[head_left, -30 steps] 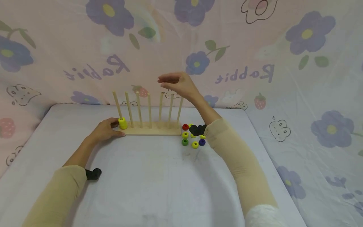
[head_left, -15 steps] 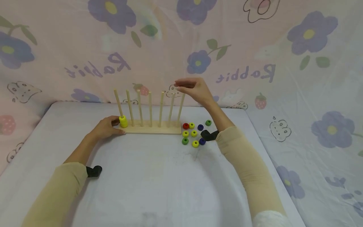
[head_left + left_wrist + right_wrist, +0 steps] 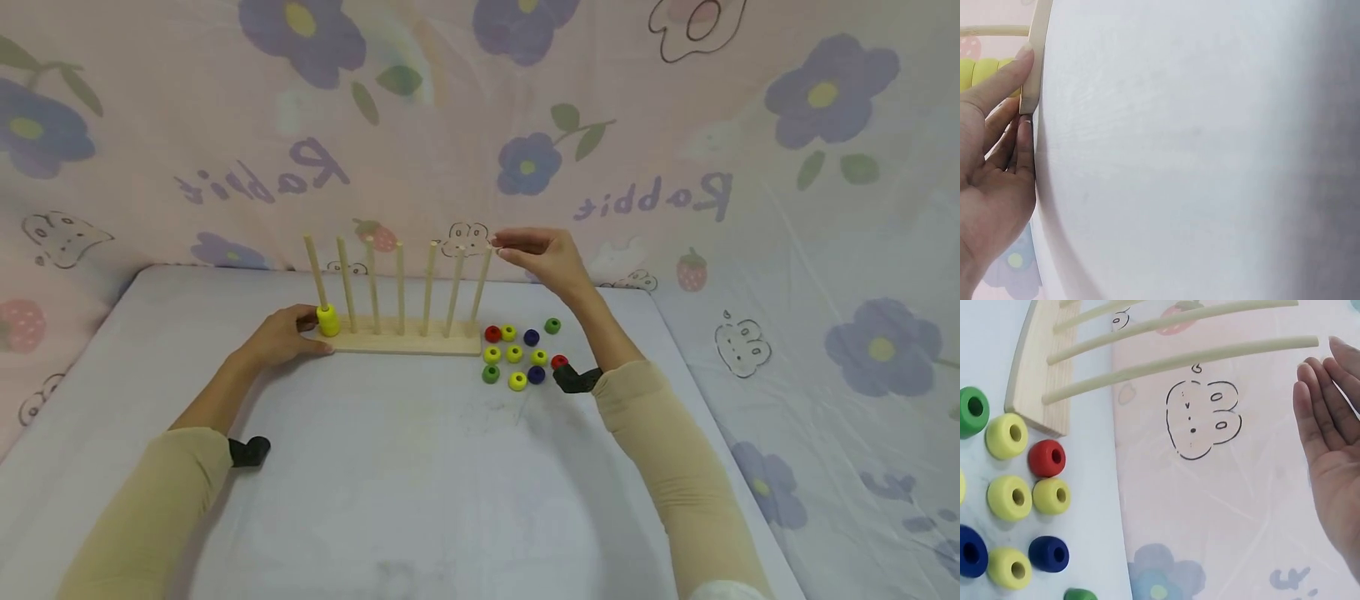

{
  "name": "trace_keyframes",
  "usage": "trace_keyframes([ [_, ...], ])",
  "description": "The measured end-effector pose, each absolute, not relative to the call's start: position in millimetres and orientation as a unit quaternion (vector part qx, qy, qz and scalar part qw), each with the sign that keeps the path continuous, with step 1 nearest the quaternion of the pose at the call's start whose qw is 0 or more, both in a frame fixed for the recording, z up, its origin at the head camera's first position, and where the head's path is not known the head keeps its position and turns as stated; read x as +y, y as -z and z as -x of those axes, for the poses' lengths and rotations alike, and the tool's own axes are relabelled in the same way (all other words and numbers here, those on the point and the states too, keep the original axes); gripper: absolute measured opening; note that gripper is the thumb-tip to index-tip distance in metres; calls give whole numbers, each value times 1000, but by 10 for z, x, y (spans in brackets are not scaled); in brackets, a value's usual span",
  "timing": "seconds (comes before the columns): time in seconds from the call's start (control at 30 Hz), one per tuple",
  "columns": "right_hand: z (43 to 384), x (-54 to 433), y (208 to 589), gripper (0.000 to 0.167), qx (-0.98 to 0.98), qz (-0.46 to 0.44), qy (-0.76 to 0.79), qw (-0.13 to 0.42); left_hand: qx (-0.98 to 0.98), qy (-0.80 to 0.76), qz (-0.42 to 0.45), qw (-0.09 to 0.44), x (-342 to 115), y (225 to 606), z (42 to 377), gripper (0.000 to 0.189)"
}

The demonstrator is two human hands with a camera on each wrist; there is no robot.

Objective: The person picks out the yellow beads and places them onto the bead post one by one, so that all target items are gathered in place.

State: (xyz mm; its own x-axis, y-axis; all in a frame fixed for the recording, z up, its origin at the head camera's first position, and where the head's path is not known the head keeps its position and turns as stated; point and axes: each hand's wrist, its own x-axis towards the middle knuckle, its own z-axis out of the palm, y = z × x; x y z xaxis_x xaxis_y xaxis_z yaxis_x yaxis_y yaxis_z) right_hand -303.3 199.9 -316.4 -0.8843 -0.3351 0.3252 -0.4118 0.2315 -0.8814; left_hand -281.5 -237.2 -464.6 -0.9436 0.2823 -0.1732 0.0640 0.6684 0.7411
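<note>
A wooden peg stand (image 3: 405,343) with several upright pegs rests on the white table. Yellow beads (image 3: 327,321) are stacked at the bottom of its leftmost peg. My left hand (image 3: 281,337) grips the stand's left end, thumb on the front edge and the other fingers around the end, as the left wrist view shows. High beside the top of the rightmost peg (image 3: 1179,362), my right hand (image 3: 551,260) hangs in the air with gently bent fingers and nothing between them. Loose beads lie right of the stand, among them a red bead (image 3: 1047,457) and a green bead (image 3: 552,326).
Several yellow beads (image 3: 514,354) and blue beads (image 3: 536,375) are in the same loose group, below my right forearm. A patterned cloth (image 3: 420,167) hangs behind the table (image 3: 405,483). Each sleeve carries a black wrist mount (image 3: 577,380).
My right hand has moved right and slightly down, from over the middle pegs to the rightmost peg's top. More loose beads show from under that arm. The left hand stays on the stand.
</note>
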Motion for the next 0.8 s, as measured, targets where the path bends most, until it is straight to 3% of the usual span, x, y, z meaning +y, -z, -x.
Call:
trace_keyframes([
  [0.8, 2623, 2550, 3758, 30, -838, -179, -514, 23, 898, -408, -97, 132, -2372, 4675, 2790, 91],
])
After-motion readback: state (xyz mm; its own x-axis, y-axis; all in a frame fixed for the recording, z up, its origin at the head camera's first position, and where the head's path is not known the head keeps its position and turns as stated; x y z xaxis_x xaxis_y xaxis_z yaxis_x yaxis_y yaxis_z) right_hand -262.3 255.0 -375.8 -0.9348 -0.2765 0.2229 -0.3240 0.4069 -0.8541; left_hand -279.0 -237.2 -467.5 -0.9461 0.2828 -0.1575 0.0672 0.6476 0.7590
